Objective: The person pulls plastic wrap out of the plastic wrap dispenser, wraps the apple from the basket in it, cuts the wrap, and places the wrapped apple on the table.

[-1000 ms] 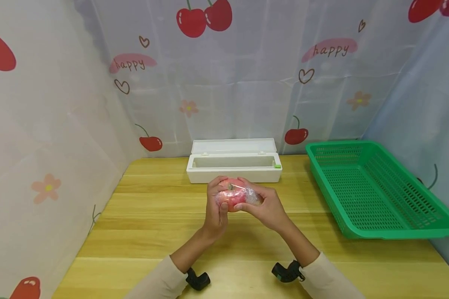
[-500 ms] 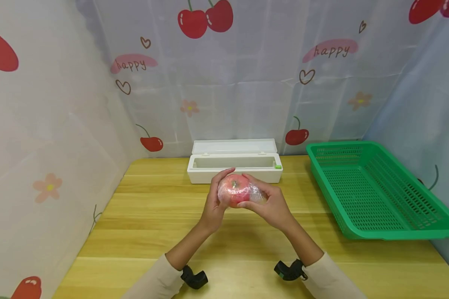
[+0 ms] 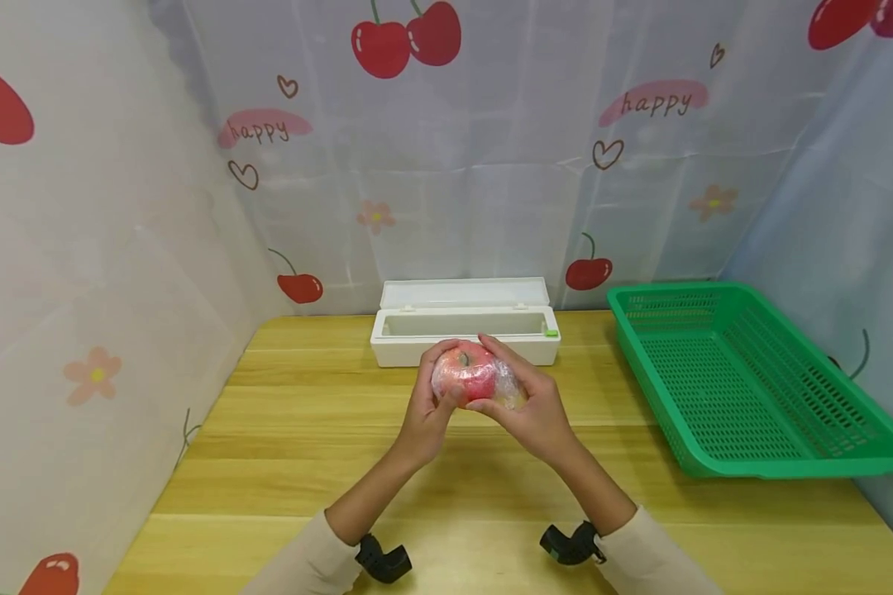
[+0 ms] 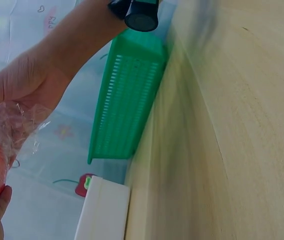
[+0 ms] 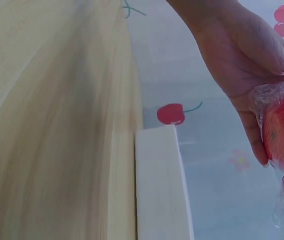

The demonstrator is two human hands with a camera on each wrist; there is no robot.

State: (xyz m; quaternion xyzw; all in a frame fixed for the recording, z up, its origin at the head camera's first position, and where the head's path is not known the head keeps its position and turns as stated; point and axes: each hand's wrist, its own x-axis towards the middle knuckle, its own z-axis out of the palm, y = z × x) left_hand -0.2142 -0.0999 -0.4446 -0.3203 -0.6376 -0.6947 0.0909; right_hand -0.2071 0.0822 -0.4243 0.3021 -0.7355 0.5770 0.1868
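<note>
Film-wrapped apple (image 3: 475,368) between 2 grips (image 3: 422,416) (image 3: 537,413)

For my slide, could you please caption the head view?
Left hand and right hand hold a wrapped apple before an open white box.

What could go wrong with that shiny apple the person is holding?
The apple might slip and drop: it is held up above the table between the left hand and the right hand, and its clear plastic wrap looks slick. The wrap could also come undone, because crinkled bits of it stick out loosely instead of lying flat.
</note>
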